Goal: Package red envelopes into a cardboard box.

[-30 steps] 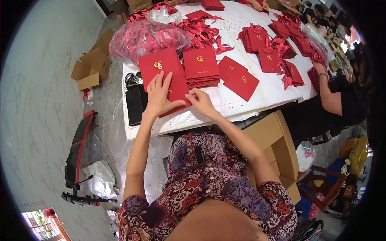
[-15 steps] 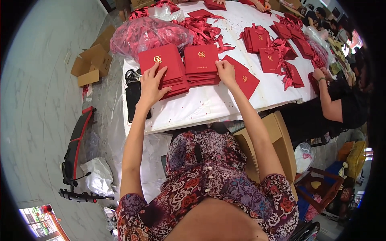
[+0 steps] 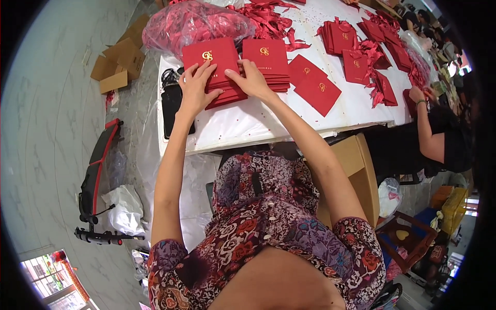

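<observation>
Two stacks of flat red pieces, card-like and marked with gold emblems, stand side by side near the table's front edge. On the left stack [image 3: 217, 51] rests my left hand [image 3: 194, 92], its fingers spread over the top and its thumb by the near edge. My right hand [image 3: 253, 81] is closed at that stack's right edge, thumb on top and fingertips near the gap between stacks. The right stack [image 3: 271, 57] stands beside it. Two loose red pieces [image 3: 319, 93] lie overlapping on the white table cover to the right.
A black phone-like slab [image 3: 171, 111] and a coiled cable lie left of the stacks. Behind sits a clear bag of red ribbon [image 3: 194, 26]. More ribboned red pieces [image 3: 356, 64] lie to the right, where another person's hands [image 3: 421, 94] work. A cardboard box [image 3: 356, 165] stands by my right arm.
My right hand has moved left, from the right stack's right edge to the left stack's right edge. My left hand stays on the left stack. The view has shifted slightly.
</observation>
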`<state>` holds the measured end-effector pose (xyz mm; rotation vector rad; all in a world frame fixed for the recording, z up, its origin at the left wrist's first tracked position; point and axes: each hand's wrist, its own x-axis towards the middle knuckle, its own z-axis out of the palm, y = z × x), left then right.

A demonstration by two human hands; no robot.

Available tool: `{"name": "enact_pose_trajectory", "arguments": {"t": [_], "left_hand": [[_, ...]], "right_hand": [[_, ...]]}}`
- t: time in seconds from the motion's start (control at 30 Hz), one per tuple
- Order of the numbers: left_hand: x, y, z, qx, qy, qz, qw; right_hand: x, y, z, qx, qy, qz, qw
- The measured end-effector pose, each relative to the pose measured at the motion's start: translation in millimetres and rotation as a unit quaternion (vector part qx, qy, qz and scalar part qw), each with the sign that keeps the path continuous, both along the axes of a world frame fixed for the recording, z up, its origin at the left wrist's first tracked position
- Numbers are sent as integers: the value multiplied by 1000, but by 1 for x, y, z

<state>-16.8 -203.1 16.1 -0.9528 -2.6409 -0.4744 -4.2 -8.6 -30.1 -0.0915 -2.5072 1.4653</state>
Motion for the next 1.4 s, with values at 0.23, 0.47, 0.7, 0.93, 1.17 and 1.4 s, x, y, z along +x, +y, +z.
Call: {"name": "enact_pose_trajectory", "arguments": {"t": [0.23,0.47,0.7,0.93,1.17,1.4], "left_hand": [[-5,4,-6,1,13,1,1000],[-1,3,0,-4,20,1,1000],[13,9,-1,120,92,46,987],[-2,4,8,426,-248,80,866],[-25,-8,22,524,-338,155,766],[-8,10,35,515,-249,137,809]], "right_hand": [[-9,3,-7,-3,-7,-14,1000],[-7,1,6,30,-26,-21,999],[-2,2,4,43,6,-52,998],[-1,-4,17,52,-32,-34,998],[-14,5,18,49,-52,-13,997],[-30,14,-4,-107,-99,23,989]]}}
